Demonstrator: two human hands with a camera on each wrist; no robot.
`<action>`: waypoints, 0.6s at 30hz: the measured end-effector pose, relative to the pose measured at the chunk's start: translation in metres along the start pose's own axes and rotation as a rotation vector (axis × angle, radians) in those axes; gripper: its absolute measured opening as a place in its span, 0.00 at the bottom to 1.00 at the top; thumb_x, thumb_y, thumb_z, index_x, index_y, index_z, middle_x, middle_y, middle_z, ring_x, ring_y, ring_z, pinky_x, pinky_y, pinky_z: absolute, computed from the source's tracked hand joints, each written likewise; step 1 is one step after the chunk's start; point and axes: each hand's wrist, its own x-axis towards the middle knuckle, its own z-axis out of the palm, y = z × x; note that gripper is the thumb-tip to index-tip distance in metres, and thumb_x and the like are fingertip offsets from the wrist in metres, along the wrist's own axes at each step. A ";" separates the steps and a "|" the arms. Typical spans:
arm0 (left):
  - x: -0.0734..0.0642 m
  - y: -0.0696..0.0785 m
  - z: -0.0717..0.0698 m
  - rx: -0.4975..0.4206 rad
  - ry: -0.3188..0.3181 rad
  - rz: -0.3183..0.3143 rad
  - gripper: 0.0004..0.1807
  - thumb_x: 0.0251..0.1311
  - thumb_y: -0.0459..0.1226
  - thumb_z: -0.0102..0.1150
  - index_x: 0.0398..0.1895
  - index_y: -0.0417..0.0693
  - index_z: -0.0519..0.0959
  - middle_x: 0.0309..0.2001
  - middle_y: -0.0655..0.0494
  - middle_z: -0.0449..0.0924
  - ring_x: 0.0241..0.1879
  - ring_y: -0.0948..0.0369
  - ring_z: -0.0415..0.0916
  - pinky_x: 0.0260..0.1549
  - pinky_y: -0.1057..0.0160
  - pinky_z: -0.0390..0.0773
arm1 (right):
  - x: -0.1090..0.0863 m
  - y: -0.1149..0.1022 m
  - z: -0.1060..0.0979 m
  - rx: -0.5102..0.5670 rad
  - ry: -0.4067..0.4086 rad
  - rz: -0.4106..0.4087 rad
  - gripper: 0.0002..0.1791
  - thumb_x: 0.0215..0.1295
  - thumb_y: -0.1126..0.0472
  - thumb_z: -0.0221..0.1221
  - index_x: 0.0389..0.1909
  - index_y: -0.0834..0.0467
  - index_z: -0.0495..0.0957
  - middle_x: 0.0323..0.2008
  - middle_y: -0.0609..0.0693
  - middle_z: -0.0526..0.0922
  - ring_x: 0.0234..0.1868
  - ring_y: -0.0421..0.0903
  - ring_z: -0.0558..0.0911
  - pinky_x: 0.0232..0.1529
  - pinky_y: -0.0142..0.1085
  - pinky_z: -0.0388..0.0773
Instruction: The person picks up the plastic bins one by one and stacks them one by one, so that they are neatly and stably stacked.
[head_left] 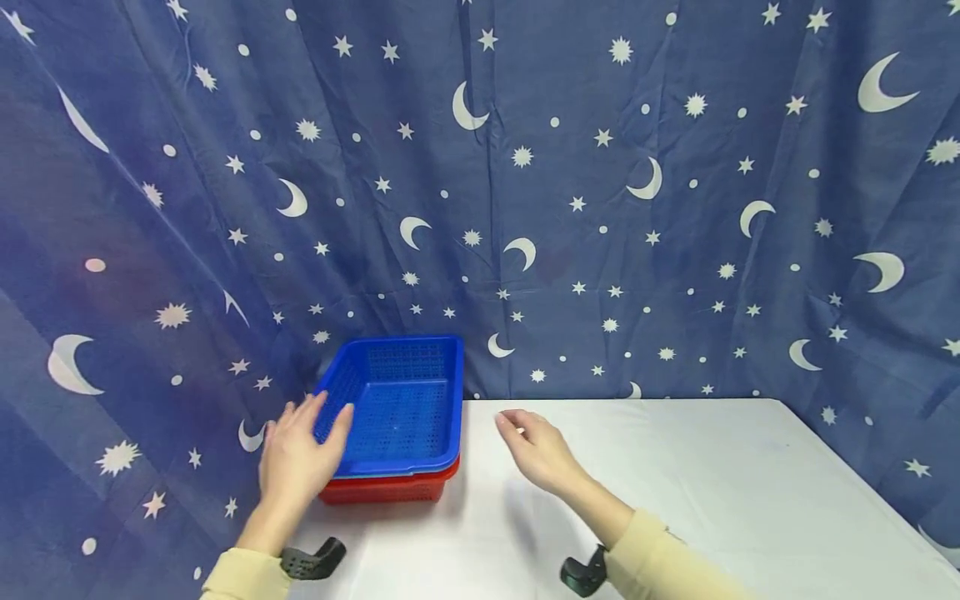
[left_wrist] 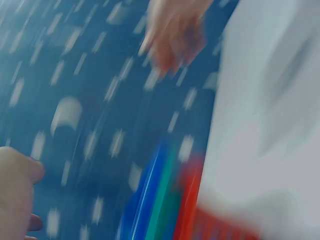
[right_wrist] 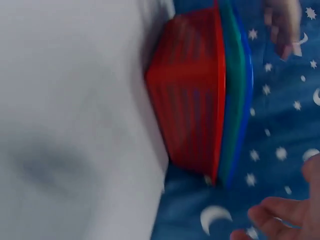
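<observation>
In the head view a blue basket [head_left: 405, 417] sits nested in a red basket [head_left: 386, 490] at the left of the white table. A green rim [right_wrist: 235, 95] shows between the two in the right wrist view. My left hand [head_left: 297, 454], fingers spread, is at the stack's left front side; whether it touches the blue rim I cannot tell. To the right of the stack, my right hand [head_left: 542, 450] hovers over the table with fingers bent loosely and nothing in them.
The white table [head_left: 675, 483] stretches off to the right. Behind and along the left hangs a blue curtain [head_left: 555, 200] with moons and stars. Each wrist wears a black device, one of them a bracket [head_left: 313, 560] by the left sleeve.
</observation>
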 end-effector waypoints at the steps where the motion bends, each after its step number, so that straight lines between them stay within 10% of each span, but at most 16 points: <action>1: -0.004 0.020 0.006 0.003 0.006 0.075 0.37 0.71 0.60 0.53 0.69 0.41 0.75 0.69 0.36 0.70 0.72 0.35 0.59 0.70 0.33 0.51 | -0.007 0.007 -0.015 -0.079 0.020 -0.035 0.26 0.80 0.44 0.49 0.60 0.60 0.81 0.52 0.54 0.84 0.54 0.55 0.82 0.57 0.52 0.76; 4: -0.021 0.079 0.030 0.020 -0.046 0.259 0.39 0.69 0.64 0.52 0.70 0.45 0.75 0.71 0.41 0.69 0.74 0.39 0.58 0.73 0.37 0.45 | -0.032 0.026 -0.055 -0.267 0.079 -0.098 0.27 0.80 0.44 0.50 0.62 0.60 0.80 0.56 0.56 0.83 0.58 0.58 0.79 0.60 0.56 0.73; 8: -0.049 0.133 0.063 0.105 -0.187 0.339 0.50 0.65 0.74 0.41 0.77 0.50 0.66 0.76 0.43 0.61 0.78 0.43 0.50 0.73 0.34 0.39 | -0.065 0.046 -0.092 -0.477 0.117 -0.112 0.33 0.77 0.38 0.51 0.68 0.58 0.76 0.65 0.58 0.77 0.68 0.64 0.69 0.66 0.63 0.62; 13: -0.067 0.155 0.085 0.198 -0.315 0.327 0.57 0.58 0.81 0.30 0.81 0.57 0.59 0.80 0.44 0.52 0.80 0.45 0.36 0.69 0.28 0.33 | -0.090 0.055 -0.106 -0.593 0.072 -0.073 0.44 0.71 0.29 0.51 0.78 0.55 0.63 0.76 0.64 0.60 0.77 0.70 0.50 0.70 0.72 0.35; 18: -0.070 0.155 0.091 0.185 -0.366 0.314 0.58 0.57 0.82 0.29 0.82 0.57 0.58 0.80 0.44 0.51 0.80 0.43 0.33 0.68 0.27 0.29 | -0.096 0.055 -0.109 -0.597 0.059 -0.039 0.46 0.71 0.28 0.50 0.79 0.54 0.60 0.77 0.64 0.57 0.77 0.70 0.47 0.69 0.72 0.29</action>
